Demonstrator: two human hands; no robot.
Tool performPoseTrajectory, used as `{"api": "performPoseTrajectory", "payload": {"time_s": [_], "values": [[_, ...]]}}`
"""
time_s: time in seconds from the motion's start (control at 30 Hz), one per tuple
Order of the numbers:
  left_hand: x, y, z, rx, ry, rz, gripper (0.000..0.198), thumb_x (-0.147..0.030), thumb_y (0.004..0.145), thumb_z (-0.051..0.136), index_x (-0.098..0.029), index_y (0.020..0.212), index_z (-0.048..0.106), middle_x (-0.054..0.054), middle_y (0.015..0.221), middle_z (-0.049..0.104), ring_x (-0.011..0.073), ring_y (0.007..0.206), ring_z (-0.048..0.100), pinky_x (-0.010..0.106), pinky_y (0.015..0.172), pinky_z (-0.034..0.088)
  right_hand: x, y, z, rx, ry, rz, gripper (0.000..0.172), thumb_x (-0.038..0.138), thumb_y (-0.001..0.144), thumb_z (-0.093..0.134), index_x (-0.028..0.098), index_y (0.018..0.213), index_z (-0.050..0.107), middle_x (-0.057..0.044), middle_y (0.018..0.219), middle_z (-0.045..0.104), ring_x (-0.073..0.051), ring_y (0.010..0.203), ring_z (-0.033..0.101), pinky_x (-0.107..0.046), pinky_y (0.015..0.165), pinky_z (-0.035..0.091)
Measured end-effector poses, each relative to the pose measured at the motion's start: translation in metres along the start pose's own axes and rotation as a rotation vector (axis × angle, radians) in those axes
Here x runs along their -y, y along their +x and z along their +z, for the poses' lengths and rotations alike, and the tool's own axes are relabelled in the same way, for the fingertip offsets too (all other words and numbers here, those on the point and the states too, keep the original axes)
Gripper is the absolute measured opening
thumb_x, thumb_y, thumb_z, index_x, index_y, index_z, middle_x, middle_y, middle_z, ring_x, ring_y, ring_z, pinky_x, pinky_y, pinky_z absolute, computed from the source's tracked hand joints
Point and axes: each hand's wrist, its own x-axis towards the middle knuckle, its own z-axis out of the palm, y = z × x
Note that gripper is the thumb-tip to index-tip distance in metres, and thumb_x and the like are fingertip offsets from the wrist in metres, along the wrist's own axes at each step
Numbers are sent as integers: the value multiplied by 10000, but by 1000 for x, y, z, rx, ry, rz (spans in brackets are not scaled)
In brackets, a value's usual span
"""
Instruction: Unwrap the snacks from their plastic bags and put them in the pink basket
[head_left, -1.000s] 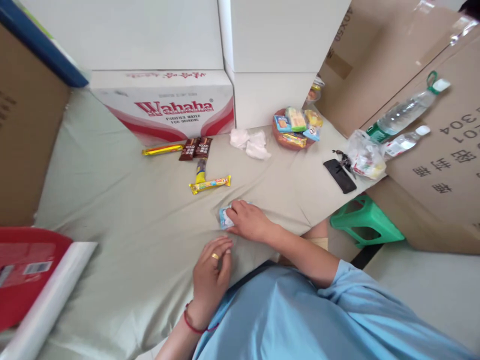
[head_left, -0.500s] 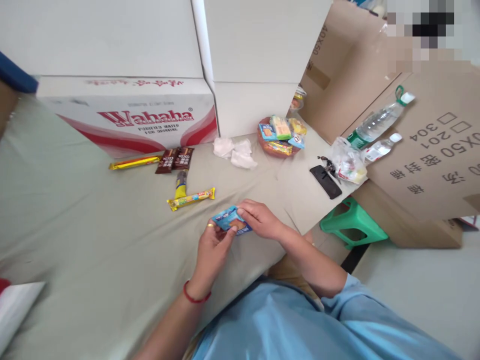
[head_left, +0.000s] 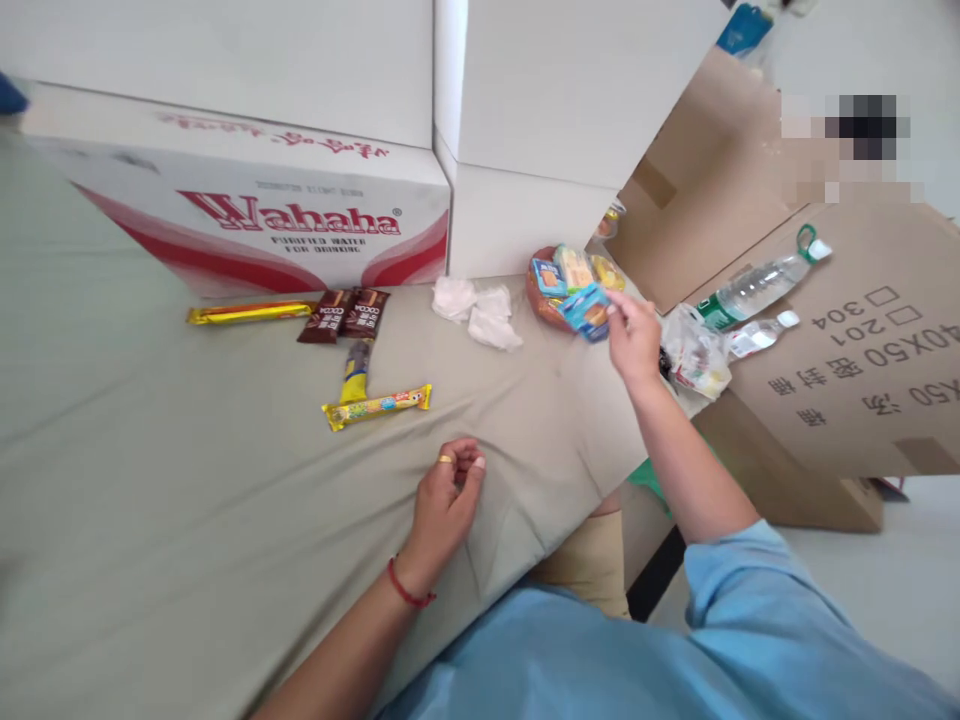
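Observation:
My right hand (head_left: 634, 338) is closed on one end of a small blue biscuit packet (head_left: 585, 312), held between thumb and fingers over the front edge of a reddish bowl (head_left: 541, 292). Inside the bowl lie another blue biscuit packet (head_left: 550, 278), a pale green-and-yellow packet (head_left: 574, 268) and a yellow one (head_left: 606, 272). My left hand (head_left: 450, 490), with a ring and a red bracelet, rests near the cloth, its fingers loosely curled and the thumb apart; it holds nothing. Beyond it lie a yellow snack stick (head_left: 379, 405) and a blue-and-yellow wrapped snack (head_left: 355, 372).
Two brown cocoa packets (head_left: 345, 314) and a long yellow packet (head_left: 251, 312) lie before the Wahaha carton (head_left: 300, 220). Crumpled white tissues (head_left: 480, 310) sit left of the bowl. At right are a plastic bag (head_left: 697, 350), water bottles (head_left: 754, 288) and a large cardboard box (head_left: 862, 340).
My right hand has carried the blue biscuit packet away to the bowl. My left hand has let go of it and stays near the front of the table. The view has shifted slightly.

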Motion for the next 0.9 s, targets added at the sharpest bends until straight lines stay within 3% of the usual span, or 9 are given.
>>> {"api": "performPoseTrajectory", "payload": {"time_s": [0.07,0.13,0.27,0.37,0.6,0.77,0.9], "values": [[-1,0,1,14,56,23,338,-485,993,527,-198,1139,629,65,958,760,211,862,743,371,815,606,-12,41,5,-60,-117,-3,460,271,1029,404,218,1345,735,-134,1301,742,-312,1317,575,-512,1141,444],[-2,0,2,18,97,53,327,-467,1000,509,-198,1130,642,67,951,764,218,869,746,372,814,607,-18,69,19,29,-175,-12,455,207,992,424,198,1290,768,-125,1233,771,-308,1285,592,-497,1139,448],[-2,-1,1,30,138,83,302,-422,1022,479,-202,1134,654,66,940,770,227,894,754,382,847,608,-24,92,40,297,-148,-18,420,150,909,507,193,1193,812,-104,1196,796,-282,1195,673,-447,1114,487],[-1,-1,0,55,166,99,279,-371,1039,459,-207,1141,660,63,934,774,227,906,759,385,873,607,-29,100,42,335,-103,-19,440,172,899,526,185,1248,794,-99,1234,792,-266,1154,706,-428,1078,517],[5,-2,3,49,253,219,244,-275,1023,458,-208,1097,681,72,970,781,219,877,755,352,792,598,-25,92,57,317,-236,-53,430,188,921,482,185,1191,817,-114,1146,785,-293,1163,643,-459,1089,493],[7,-3,5,52,267,243,206,-240,998,491,-202,1081,675,61,945,766,208,839,748,333,753,587,-16,67,68,137,-343,-35,371,300,997,491,218,1191,797,-158,1281,671,-352,1304,467,-538,1115,415],[6,-4,4,70,298,256,201,-216,986,500,-198,1065,684,62,930,756,204,837,739,321,735,573,-18,66,71,148,-359,-16,376,301,1004,470,205,1191,782,-146,1190,696,-351,1229,504,-520,1068,412]]}}
